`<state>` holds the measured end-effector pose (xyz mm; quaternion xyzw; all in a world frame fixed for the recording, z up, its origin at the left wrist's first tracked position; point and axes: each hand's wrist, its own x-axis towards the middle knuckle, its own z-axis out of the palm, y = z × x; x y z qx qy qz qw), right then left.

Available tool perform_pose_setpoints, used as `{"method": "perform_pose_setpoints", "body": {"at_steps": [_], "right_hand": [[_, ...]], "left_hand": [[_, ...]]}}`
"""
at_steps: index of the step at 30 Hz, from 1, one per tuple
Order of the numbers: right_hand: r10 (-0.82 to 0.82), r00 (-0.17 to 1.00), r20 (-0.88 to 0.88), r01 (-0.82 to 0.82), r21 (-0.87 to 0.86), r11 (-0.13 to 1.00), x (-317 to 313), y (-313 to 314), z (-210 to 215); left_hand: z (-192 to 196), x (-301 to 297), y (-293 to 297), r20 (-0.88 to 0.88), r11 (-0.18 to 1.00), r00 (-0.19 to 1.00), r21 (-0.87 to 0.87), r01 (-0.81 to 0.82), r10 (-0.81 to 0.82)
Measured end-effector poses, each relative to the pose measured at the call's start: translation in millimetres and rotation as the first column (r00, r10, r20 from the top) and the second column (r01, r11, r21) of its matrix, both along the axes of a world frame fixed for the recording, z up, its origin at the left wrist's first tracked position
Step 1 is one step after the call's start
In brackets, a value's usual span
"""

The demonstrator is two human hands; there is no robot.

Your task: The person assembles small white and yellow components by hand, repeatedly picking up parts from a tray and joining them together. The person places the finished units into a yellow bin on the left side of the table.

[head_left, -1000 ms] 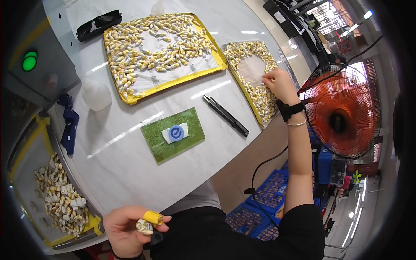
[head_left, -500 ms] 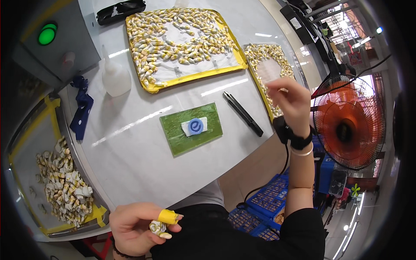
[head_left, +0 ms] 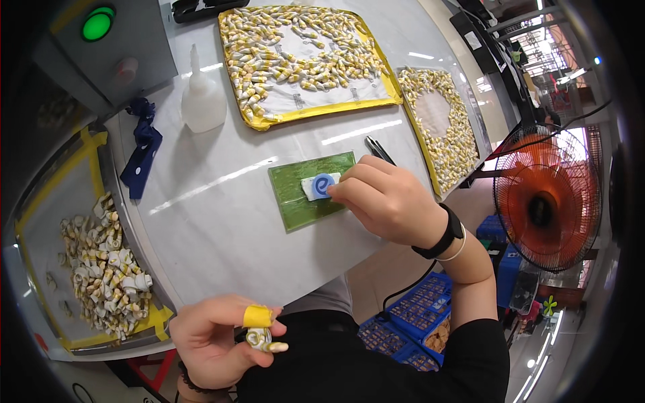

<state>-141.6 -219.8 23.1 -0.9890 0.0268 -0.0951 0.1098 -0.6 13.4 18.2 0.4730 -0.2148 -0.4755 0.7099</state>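
In my left hand (head_left: 218, 342), at the lower left, the thumb and fingers pinch a small white-and-yellow swirled piece (head_left: 259, 338) with a pale pointed end. Yellow tape wraps one finger just above it. My right hand (head_left: 386, 201) reaches over the table with its fingers drawn together. Its fingertips meet the right edge of a round blue disc (head_left: 322, 186) with a dark curl on it; whether they hold anything is hidden. Under the disc lies a white pad (head_left: 308, 189) on a flat green block (head_left: 287, 208).
Trays of small yellow-and-white pieces stand at the back (head_left: 329, 103) and right (head_left: 435, 185); another, with a heap, sits left (head_left: 27, 221). A white squeeze bottle (head_left: 203, 107), blue cloth (head_left: 141, 154), black tweezers (head_left: 379, 149) and orange fan (head_left: 541, 208) are around.
My right hand has come from beside the right tray down to the blue disc, now partly covering the tweezers. The left hand keeps its piece, turned slightly. The whole view has shifted a little.
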Motion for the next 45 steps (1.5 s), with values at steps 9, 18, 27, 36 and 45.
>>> {"method": "perform_pose_setpoints", "body": {"at_steps": [9, 18, 27, 36, 45], "right_hand": [[-0.025, 0.999, 0.043, 0.028, -0.057, 0.998, 0.9, 13.9, 6.3], [-0.202, 0.935, 0.291, -0.120, 0.796, 0.593, 9.2, 67.8, 31.2], [-0.105, 0.936, 0.336, -0.218, 0.788, 0.576, 13.6, 75.2, 24.5], [-0.070, 0.932, 0.355, -0.255, 0.782, 0.569, 17.0, 71.8, 25.6], [-0.069, 0.934, 0.351, -0.250, 0.779, 0.575, 14.6, 71.7, 27.7]], "left_hand": [[-10.5, -6.4, -2.7, 0.273, 0.981, 0.949, -0.149, -0.121, 0.158], [-10.2, -4.9, -7.6, 0.580, 0.989, 0.809, -0.144, -0.020, 0.101], [-3.5, -7.1, -12.1, 0.483, 0.985, 0.867, -0.169, -0.046, 0.124], [-1.7, -1.5, -13.6, 0.548, 0.984, 0.834, -0.175, 0.037, 0.066], [2.4, -0.7, -14.1, 0.603, 0.981, 0.796, -0.181, 0.071, 0.054]]}}
